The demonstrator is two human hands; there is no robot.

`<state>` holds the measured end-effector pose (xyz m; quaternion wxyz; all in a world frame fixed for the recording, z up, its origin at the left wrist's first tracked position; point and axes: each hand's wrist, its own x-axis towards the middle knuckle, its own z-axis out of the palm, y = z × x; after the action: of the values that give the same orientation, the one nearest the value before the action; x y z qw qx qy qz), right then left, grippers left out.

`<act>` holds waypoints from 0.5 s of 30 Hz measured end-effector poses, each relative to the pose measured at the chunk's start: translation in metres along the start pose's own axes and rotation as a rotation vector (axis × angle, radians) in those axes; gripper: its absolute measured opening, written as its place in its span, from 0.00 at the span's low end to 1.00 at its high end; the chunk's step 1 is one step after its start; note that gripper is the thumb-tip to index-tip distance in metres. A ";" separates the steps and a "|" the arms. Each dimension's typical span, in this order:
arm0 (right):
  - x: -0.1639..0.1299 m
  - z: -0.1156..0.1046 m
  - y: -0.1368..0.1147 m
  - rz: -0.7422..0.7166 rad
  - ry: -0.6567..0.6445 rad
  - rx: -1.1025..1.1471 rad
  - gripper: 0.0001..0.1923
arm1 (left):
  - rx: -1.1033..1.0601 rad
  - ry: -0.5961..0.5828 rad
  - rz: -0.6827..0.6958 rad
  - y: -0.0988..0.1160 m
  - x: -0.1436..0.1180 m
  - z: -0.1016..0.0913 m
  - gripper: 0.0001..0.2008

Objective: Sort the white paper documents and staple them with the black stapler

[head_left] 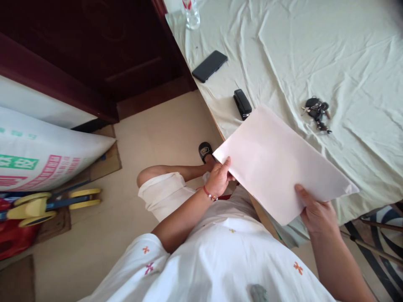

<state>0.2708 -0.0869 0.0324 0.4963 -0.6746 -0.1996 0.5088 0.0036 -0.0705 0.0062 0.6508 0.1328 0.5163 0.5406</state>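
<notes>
A stack of white paper (273,155) is held tilted over the near edge of the table. My left hand (218,178) pinches its left edge, the thumb on top and the fingers underneath. On the lower right edge, my right hand (317,209) grips the paper with the thumb laid over the sheet and the other fingers hidden below. One corner on the right looks slightly curled. Just beyond the paper's upper left edge lies a black stapler (242,104) on the table.
A pale green cloth covers the table (292,50). On it are a black phone (210,66), a bunch of keys (317,112) and a clear plastic bottle (192,16). At left on the floor lie a printed white sack (47,147) and a yellow wheeled object (34,206).
</notes>
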 end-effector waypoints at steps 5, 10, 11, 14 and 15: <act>0.024 -0.040 -0.026 0.095 -0.211 -0.151 0.22 | 0.277 -0.147 0.151 0.012 0.009 -0.007 0.33; 0.063 -0.050 -0.065 0.071 -0.446 -0.435 0.31 | 0.429 -0.438 0.231 0.035 0.008 -0.005 0.32; 0.068 -0.045 -0.071 0.042 -0.485 -0.471 0.32 | 0.434 -0.503 0.234 0.041 0.007 -0.002 0.31; 0.078 -0.022 -0.085 -0.120 -0.624 -0.456 0.36 | 0.455 -0.661 0.216 0.060 0.004 0.012 0.29; 0.078 -0.014 -0.089 -0.160 -0.657 -0.454 0.34 | 0.463 -0.700 0.199 0.065 0.004 0.016 0.29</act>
<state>0.3354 0.0052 0.0713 0.2823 -0.5511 -0.5065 0.6000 -0.0208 -0.0359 0.0584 0.6844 0.4999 0.3569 0.3929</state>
